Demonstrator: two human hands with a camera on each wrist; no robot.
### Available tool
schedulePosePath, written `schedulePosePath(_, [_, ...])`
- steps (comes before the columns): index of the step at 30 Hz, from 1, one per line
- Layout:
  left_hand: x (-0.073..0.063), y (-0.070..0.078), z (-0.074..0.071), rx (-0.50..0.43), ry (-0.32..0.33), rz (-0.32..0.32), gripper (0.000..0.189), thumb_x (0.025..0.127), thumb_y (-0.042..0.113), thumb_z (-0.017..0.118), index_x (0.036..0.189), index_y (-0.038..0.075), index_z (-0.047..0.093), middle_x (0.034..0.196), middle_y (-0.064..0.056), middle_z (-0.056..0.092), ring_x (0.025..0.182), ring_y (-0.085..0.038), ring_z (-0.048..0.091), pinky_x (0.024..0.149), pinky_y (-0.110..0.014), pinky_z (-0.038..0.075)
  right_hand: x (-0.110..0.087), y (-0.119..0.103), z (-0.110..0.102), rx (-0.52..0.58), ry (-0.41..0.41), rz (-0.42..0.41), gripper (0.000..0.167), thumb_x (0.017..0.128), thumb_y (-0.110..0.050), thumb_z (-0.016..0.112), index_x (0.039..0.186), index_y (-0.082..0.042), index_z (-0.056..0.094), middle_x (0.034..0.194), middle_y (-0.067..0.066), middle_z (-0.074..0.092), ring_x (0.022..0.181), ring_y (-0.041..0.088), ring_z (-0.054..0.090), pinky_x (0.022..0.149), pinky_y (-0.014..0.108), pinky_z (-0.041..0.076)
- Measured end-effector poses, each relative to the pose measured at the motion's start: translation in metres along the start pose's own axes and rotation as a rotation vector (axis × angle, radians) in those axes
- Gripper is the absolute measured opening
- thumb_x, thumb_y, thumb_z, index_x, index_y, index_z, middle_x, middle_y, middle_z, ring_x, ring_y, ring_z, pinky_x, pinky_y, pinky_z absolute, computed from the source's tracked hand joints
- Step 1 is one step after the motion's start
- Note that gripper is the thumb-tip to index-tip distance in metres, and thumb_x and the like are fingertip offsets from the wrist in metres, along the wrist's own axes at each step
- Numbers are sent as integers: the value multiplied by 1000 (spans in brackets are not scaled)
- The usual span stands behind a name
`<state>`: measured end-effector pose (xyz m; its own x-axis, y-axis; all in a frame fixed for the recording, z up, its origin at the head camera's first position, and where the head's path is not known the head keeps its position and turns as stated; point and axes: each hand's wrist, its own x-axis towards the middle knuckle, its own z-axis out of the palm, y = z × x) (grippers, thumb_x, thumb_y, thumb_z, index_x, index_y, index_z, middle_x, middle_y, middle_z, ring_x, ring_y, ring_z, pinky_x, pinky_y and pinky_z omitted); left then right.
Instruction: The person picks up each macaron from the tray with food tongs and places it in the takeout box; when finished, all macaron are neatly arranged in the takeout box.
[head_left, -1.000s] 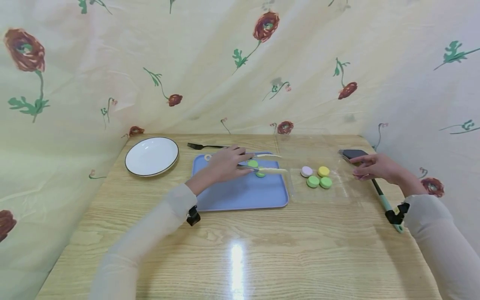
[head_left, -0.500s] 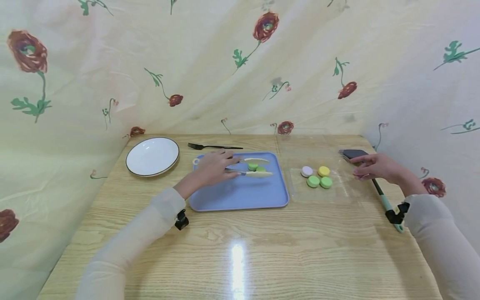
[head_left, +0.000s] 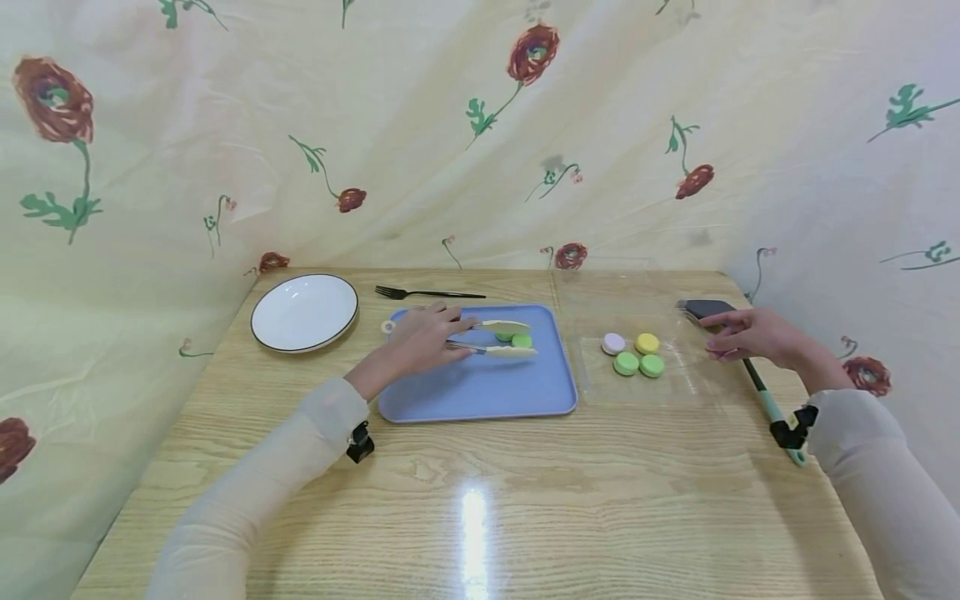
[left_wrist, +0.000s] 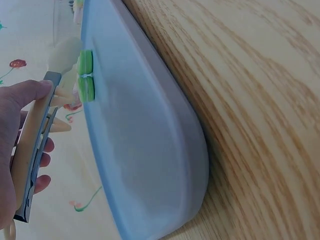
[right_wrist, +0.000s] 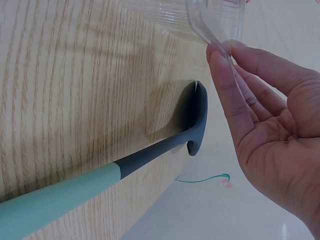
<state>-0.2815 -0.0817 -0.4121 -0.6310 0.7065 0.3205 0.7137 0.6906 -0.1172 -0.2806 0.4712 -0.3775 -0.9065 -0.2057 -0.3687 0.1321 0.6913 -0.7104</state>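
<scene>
My left hand grips a pair of tongs with cream-coloured tips. The tips stand apart above the blue tray, around or over two green macarons. In the left wrist view the macarons sit side by side on the tray, and the thumb presses along the tongs' arm. My right hand pinches the edge of a clear plastic box between thumb and fingers. Inside that box lie a purple macaron, a yellow one and two green ones.
A white plate with a dark rim stands at the back left. Behind the tray lies a black fork. Under my right hand is a spatula with a dark head and mint handle. Flowered cloth hangs behind the table.
My left hand has drawn the tongs left, from beyond the tray's right edge to over the green macarons. In the last half second they shifted slightly further left. My right hand keeps its place.
</scene>
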Motion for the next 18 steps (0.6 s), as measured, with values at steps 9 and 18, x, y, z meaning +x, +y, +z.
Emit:
schedulePosePath(9, [4,1,-1,-5,-47,-23,53,97,52,65,140,21,64,121,-4,69,103,-22,66,59,-31,51,0,-2,1,6,-5,1,64,101,-12,63,151,14,33,101,10,76,89,17,74,84,36,61])
schedulePosePath(18, [6,2,-1,12,-70,-2,51,98,50,63,141,21,64,124,-4,68,106,-23,65,67,-34,55,-2,-3,0,5,-8,1,64,102,-13,63,151,14,33,101,9,76,90,17,74,85,37,61])
